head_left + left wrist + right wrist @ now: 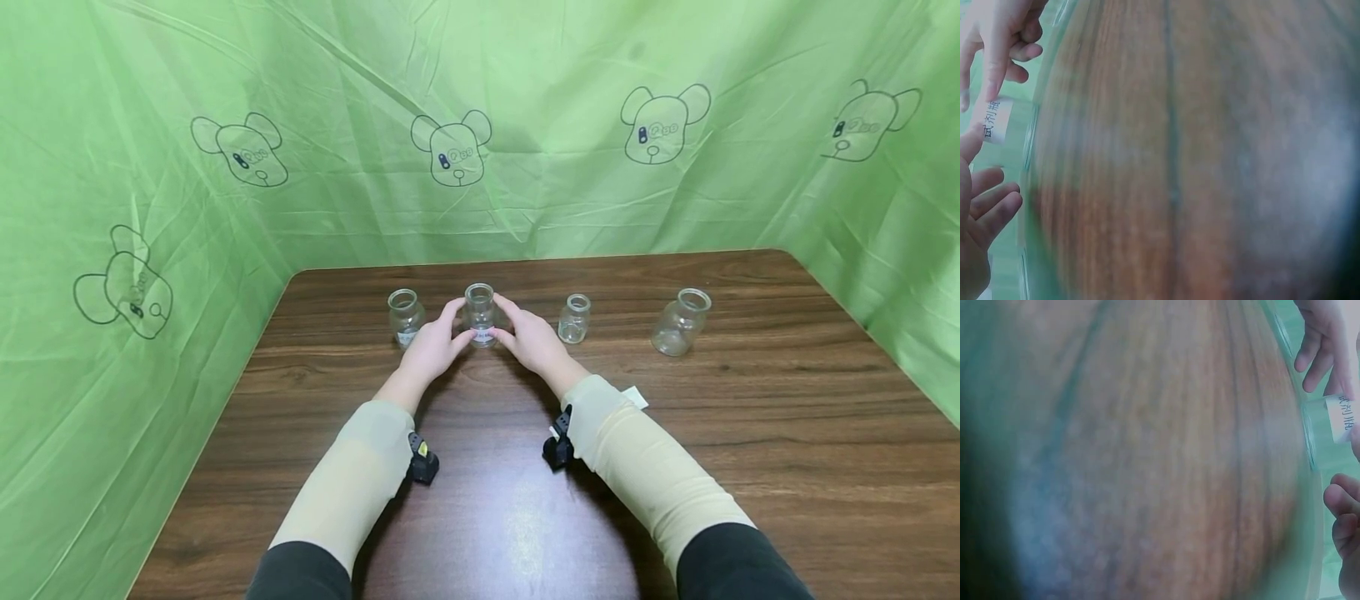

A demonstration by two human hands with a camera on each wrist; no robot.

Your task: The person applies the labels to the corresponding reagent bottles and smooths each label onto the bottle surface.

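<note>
A clear glass reagent bottle (480,310) stands upright near the back of the table, with a white label (482,335) across its lower front. From the left, my left hand (431,348) holds the bottle, its thumb at the label's left end and its forefinger along the side. My right hand (534,342) mirrors this, thumb at the right end of the label. Chinese characters show on the label (999,122) in the left wrist view. In the right wrist view the bottle (1317,434) is partly cut off by the frame edge.
Another labelled glass bottle (406,315) stands just left of my left hand. A smaller glass bottle (573,321) and a larger glass bottle (679,323) stand to the right on the wooden table (787,433). A white paper piece (636,397) shows beside my right sleeve. Green cloth (525,208) surrounds the table.
</note>
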